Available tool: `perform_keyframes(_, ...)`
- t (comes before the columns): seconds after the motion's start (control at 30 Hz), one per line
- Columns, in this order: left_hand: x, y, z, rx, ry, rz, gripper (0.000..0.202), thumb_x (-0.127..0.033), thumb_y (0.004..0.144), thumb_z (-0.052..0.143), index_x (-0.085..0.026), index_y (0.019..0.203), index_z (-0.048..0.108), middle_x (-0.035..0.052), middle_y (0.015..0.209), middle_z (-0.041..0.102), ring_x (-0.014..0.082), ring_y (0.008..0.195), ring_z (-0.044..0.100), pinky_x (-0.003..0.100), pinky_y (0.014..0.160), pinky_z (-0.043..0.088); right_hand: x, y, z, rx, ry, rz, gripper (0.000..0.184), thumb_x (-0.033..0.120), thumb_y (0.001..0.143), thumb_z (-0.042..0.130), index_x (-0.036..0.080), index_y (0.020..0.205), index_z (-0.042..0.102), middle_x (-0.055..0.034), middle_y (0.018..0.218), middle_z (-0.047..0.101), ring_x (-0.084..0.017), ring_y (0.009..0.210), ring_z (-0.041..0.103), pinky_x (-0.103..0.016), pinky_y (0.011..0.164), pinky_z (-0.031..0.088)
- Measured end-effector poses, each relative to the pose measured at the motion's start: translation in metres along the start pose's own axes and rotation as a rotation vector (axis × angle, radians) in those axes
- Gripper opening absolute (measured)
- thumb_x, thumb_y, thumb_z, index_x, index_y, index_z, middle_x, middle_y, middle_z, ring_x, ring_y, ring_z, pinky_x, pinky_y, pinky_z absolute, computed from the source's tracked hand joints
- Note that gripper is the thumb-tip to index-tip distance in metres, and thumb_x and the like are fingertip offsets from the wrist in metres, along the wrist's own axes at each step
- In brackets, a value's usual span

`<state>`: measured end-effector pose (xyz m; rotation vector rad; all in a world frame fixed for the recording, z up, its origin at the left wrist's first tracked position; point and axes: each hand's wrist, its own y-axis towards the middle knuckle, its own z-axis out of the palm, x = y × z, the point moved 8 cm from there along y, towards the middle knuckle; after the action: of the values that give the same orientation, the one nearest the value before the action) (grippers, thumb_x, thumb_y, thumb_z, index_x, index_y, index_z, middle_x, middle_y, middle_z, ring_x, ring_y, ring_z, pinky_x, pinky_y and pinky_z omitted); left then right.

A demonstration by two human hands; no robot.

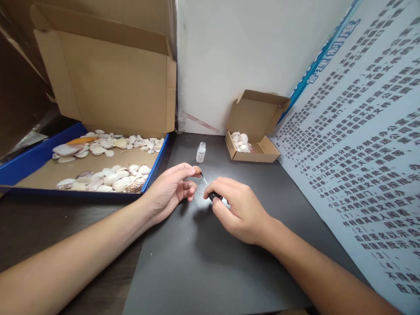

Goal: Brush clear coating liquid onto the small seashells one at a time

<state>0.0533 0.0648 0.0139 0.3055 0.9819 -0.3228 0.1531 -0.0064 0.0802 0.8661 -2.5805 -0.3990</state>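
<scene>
Pinched between the fingertips of my left hand [173, 188] is a small brown-orange seashell [197, 170]. My right hand [238, 205] grips the black cap of a small brush applicator [215, 195], its pale stem pointing up and left. The brush tip is at the shell's lower right edge; whether it touches I cannot tell exactly. Behind the shell, a small clear glass bottle [201, 153] with a printed label stands upright and uncapped on the dark grey mat [197, 271].
At the left lies an open blue-edged cardboard box [42, 173] holding several seashells [114, 177] in two rows. A smaller open cardboard box [262, 151] with white shells [241, 142] stands at the back right. Along the right leans a printed board [367, 144].
</scene>
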Motion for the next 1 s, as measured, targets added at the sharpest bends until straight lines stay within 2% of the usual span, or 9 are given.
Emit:
perform_keyframes(0.1, 0.000, 0.000, -0.001, -0.005, -0.006, 0.003, 0.010, -0.022, 0.084, 0.065, -0.014, 0.081, 0.061, 0.0019, 0.096, 0.058, 0.0067, 0.055, 0.053, 0.022, 0.045, 0.041, -0.004, 0.001, -0.001, -0.014, -0.015, 0.041, 0.021, 0.014, 0.083, 0.044, 0.016, 0.086, 0.064, -0.0026, 0.076, 0.061, -0.016, 0.069, 0.051, -0.030, 0.065, 0.036)
perform_keyframes(0.27, 0.000, 0.000, -0.001, -0.006, -0.012, 0.000, 0.010, -0.023, 0.084, 0.066, -0.014, 0.082, 0.061, 0.0018, 0.095, 0.058, 0.0068, 0.055, 0.052, 0.022, 0.045, 0.041, 0.002, 0.001, -0.002, -0.031, 0.034, -0.046, 0.022, 0.013, 0.083, 0.043, 0.015, 0.089, 0.064, -0.0032, 0.080, 0.062, -0.016, 0.072, 0.052, -0.030, 0.068, 0.038)
perform_keyframes(0.43, 0.000, 0.001, -0.002, -0.006, -0.005, 0.011, 0.010, -0.022, 0.085, 0.065, -0.014, 0.080, 0.060, 0.0016, 0.097, 0.058, 0.0065, 0.054, 0.052, 0.022, 0.044, 0.040, -0.006, 0.000, 0.000, -0.014, -0.022, 0.047, 0.021, 0.014, 0.085, 0.043, 0.016, 0.088, 0.064, -0.0026, 0.079, 0.062, -0.016, 0.071, 0.052, -0.029, 0.066, 0.037)
perform_keyframes(0.63, -0.001, 0.000, -0.002, -0.011, -0.005, 0.017, 0.011, -0.023, 0.085, 0.064, -0.014, 0.080, 0.061, 0.0009, 0.095, 0.057, 0.0061, 0.055, 0.051, 0.021, 0.044, 0.040, 0.006, 0.000, -0.002, -0.026, 0.076, -0.085, 0.022, 0.012, 0.082, 0.042, 0.015, 0.087, 0.063, -0.0033, 0.078, 0.061, -0.015, 0.071, 0.051, -0.029, 0.067, 0.038)
perform_keyframes(0.83, -0.001, 0.000, -0.003, -0.044, 0.001, 0.009, 0.010, -0.022, 0.084, 0.065, -0.013, 0.080, 0.062, 0.0006, 0.093, 0.057, 0.0061, 0.054, 0.050, 0.022, 0.044, 0.041, -0.003, 0.000, -0.004, -0.042, 0.015, 0.039, 0.020, 0.014, 0.082, 0.041, 0.016, 0.082, 0.062, -0.0024, 0.073, 0.059, -0.015, 0.067, 0.049, -0.029, 0.064, 0.035)
perform_keyframes(1.0, 0.000, -0.001, -0.003, -0.037, -0.001, 0.010, 0.010, -0.022, 0.084, 0.064, -0.014, 0.080, 0.062, 0.0000, 0.090, 0.056, 0.0062, 0.054, 0.049, 0.021, 0.044, 0.040, 0.004, 0.000, -0.005, -0.049, 0.083, -0.049, 0.021, 0.014, 0.081, 0.042, 0.016, 0.087, 0.062, -0.0037, 0.079, 0.062, -0.016, 0.072, 0.052, -0.029, 0.066, 0.037)
